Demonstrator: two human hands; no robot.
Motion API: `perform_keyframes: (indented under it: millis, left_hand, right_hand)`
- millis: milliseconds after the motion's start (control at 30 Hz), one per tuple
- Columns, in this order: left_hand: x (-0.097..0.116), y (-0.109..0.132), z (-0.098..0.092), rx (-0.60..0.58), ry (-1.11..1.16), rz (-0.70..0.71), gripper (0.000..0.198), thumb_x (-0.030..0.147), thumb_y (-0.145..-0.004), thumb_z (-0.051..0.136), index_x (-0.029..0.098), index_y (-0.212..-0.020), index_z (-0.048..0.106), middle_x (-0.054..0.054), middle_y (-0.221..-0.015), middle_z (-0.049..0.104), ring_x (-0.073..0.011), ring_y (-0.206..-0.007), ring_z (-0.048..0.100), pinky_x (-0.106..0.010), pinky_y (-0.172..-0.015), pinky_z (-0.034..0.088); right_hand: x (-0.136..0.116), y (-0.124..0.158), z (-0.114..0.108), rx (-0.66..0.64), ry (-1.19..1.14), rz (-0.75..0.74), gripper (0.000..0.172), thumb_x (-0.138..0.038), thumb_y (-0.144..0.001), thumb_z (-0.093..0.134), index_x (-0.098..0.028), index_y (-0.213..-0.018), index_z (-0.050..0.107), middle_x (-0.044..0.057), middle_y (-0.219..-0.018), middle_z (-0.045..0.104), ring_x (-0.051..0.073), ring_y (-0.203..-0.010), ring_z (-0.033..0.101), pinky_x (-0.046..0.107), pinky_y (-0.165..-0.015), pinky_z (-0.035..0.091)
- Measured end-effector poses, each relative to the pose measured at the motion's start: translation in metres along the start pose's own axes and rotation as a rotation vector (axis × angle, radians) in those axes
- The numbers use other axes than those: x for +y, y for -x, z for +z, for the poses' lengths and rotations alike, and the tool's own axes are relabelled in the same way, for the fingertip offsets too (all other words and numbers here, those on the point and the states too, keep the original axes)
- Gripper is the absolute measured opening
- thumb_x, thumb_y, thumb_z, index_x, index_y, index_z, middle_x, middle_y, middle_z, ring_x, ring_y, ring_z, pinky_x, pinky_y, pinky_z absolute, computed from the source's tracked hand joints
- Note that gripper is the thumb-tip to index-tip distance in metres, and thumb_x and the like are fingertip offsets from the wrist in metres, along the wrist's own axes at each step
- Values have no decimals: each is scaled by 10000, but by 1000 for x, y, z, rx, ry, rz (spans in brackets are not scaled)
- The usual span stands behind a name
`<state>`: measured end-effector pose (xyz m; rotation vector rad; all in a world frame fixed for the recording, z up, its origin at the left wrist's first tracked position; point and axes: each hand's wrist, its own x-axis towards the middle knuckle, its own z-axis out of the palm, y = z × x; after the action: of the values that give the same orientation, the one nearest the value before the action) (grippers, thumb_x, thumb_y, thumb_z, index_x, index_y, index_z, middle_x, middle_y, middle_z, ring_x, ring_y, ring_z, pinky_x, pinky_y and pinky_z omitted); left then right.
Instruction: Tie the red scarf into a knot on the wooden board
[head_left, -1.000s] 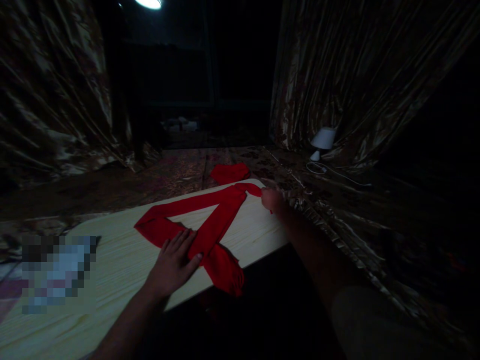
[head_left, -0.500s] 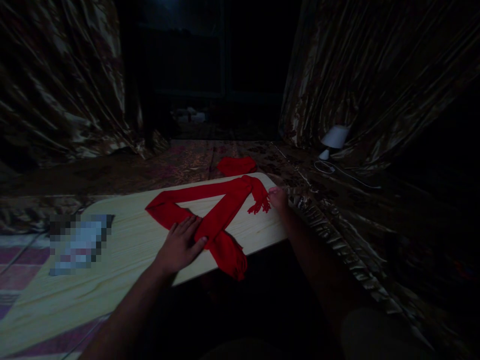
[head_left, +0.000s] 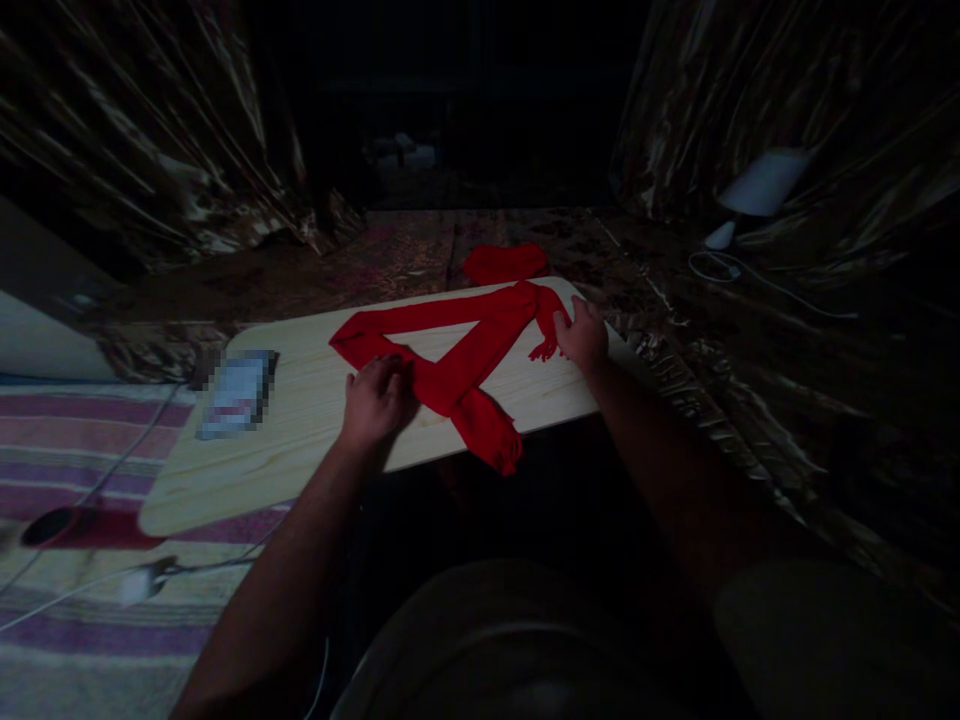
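Note:
A long red scarf (head_left: 487,345) lies folded in a loop on a pale wooden board (head_left: 300,410). One fringed end hangs over the near edge, and the other lies at the far right. My left hand (head_left: 373,402) has its fingers bent on the scarf's lower left stretch, pinching the cloth. At the far right end, my right hand (head_left: 585,335) holds the scarf's edge beside the fringe between thumb and fingers.
Behind the board lies another red cloth piece (head_left: 506,263). A blurred flat packet (head_left: 238,393) is on the board's left. A white lamp (head_left: 765,182) with a cord stands at the back right. Cables and a white plug (head_left: 139,585) lie on the striped cover (head_left: 82,440).
My left hand has gone from lying flat on the scarf to bent fingers at its edge. My right hand has come against the fringed end. The view has tilted downward.

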<state>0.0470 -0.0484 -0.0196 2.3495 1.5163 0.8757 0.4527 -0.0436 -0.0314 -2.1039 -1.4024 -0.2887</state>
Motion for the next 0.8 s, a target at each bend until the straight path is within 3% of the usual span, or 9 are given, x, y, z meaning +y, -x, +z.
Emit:
perform_keyframes:
  millis: [133, 300, 800]
  left_hand:
    - [-8, -4, 2, -26, 16, 2, 431, 375, -933, 481, 218, -1218, 764, -85, -1367, 704, -300, -1351, 572, -489, -1174, 434]
    - [-8, -5, 5, -42, -8, 9, 440, 378, -922, 478, 203, -1169, 796, -89, -1351, 715, -304, -1370, 565, -494, -1193, 432]
    - [-1, -3, 3, -34, -42, 7, 434, 369, -933, 476, 187, -1146, 807, -101, -1328, 727, -295, -1324, 605, -463, -1180, 455]
  right_hand:
    - [-7, 6, -2, -123, 80, -153, 492, -401, -954, 559, -131, -1357, 643, 198, -1303, 665, 348, -1191, 553, 443, -1037, 414]
    - [-8, 5, -1, -123, 153, -65, 348, -265, -916, 535, -102, -1167, 712, 213, -1164, 705, 339, -1101, 583, 440, -979, 438]
    - [-5, 3, -2, -115, 188, -91, 308, -252, -904, 525, -97, -1111, 692, 209, -1112, 709, 330, -1045, 603, 420, -920, 448]
